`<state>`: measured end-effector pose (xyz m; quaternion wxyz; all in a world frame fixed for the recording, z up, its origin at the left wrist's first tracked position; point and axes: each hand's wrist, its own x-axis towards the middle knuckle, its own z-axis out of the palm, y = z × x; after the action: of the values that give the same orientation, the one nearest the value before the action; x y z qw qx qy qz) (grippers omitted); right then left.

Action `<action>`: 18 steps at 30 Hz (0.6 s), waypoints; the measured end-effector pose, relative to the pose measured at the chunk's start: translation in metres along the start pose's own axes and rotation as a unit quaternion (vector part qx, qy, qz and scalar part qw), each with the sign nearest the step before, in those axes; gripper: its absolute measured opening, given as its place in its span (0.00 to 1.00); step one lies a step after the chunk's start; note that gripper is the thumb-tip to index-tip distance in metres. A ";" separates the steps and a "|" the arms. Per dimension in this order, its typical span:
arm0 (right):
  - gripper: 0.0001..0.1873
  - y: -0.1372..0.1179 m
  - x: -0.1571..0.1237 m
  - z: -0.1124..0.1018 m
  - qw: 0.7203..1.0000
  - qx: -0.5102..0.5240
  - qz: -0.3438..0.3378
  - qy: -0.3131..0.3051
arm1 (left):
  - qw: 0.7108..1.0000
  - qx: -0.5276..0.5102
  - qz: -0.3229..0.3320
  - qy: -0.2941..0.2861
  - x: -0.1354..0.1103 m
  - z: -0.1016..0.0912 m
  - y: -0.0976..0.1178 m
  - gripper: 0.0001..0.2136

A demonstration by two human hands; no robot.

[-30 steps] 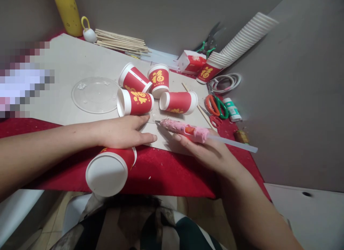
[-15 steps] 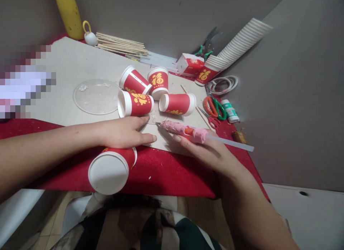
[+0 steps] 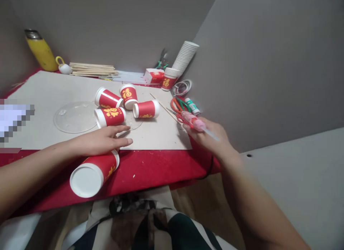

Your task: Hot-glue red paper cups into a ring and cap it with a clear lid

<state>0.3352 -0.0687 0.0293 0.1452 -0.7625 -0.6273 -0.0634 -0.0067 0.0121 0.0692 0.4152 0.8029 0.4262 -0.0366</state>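
My left hand lies flat, fingers stretched out, on a red paper cup that rests on its side at the table's near edge, white base toward me. My right hand grips a pink glue gun with a clear glue stick out its back; its tip hangs over the right edge of the beige board, near the scissors. Three red cups lie and stand just beyond my left hand. The right hand is a little motion-blurred.
A clear plastic lid lies on the board at left. At the back are a yellow bottle, wooden sticks, a small red box, a leaning stack of white cups, a coiled cable and a glue tube. Grey walls close in behind and right.
The head view has swung right and pulled back. My right hand has carried the glue gun rightward, away from the cups toward the scissors. My left hand stays on the lying cup.
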 end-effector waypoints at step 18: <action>0.33 -0.044 -0.030 -0.029 0.961 0.179 -0.177 0.115 | 0.820 -0.562 -0.089 0.063 0.012 0.014 0.023 0.19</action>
<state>0.2888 -0.0978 0.0552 0.3375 -0.5885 -0.7320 -0.0620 0.0213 0.0035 0.0698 0.7613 0.3893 0.4681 0.2229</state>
